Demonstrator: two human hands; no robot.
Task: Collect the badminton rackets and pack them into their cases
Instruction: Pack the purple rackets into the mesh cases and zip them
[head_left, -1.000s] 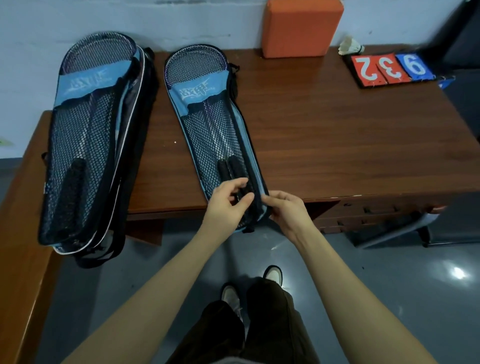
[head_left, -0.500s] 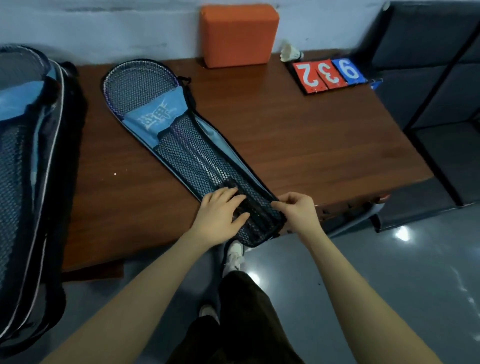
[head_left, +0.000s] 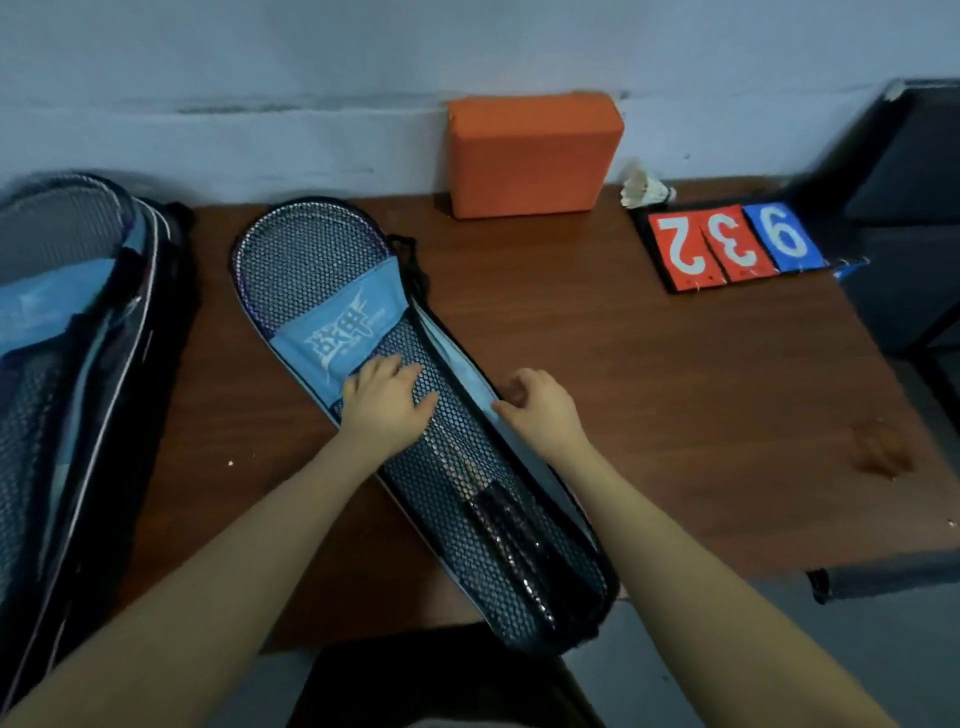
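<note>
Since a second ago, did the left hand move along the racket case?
Yes. The left hand slid up the racket case, from the handle end toward the blue logo band.

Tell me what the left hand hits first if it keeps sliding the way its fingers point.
The left hand lies flat on the mesh of the racket case, fingers pointing up and right. It would probably first meet the case's raised blue right edge, then bare table.
</note>
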